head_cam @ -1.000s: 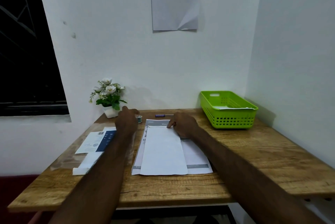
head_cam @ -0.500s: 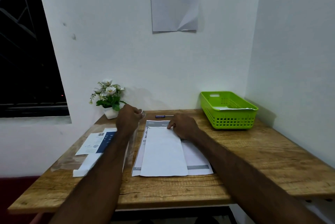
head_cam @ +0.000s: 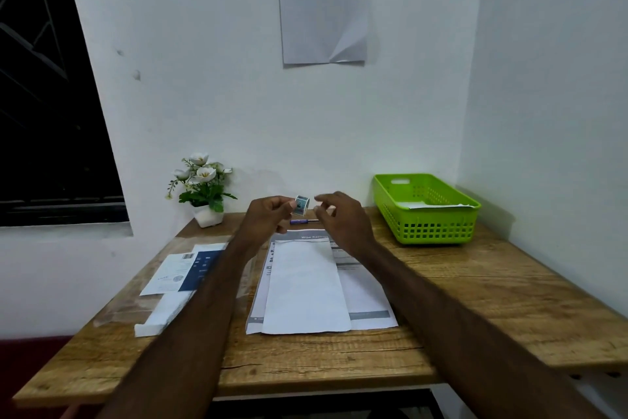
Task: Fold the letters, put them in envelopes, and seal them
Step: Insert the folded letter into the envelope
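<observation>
Both my hands had lifted off the wooden counter (head_cam: 475, 286). My left hand (head_cam: 268, 218) pinched a small roll of teal-printed stickers (head_cam: 301, 205); my right hand (head_cam: 343, 220) hovered beside it, fingers (head_cam: 323, 198) loosely apart, holding nothing. The white envelope (head_cam: 304, 286) lay flat below. The roll seemed light; I'd peel at its loose end.

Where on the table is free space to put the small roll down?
Bare wood lies between the papers and the basket, and along the near edge of the table. The left side, with the leaflets and plastic sleeve, is crowded.
</observation>
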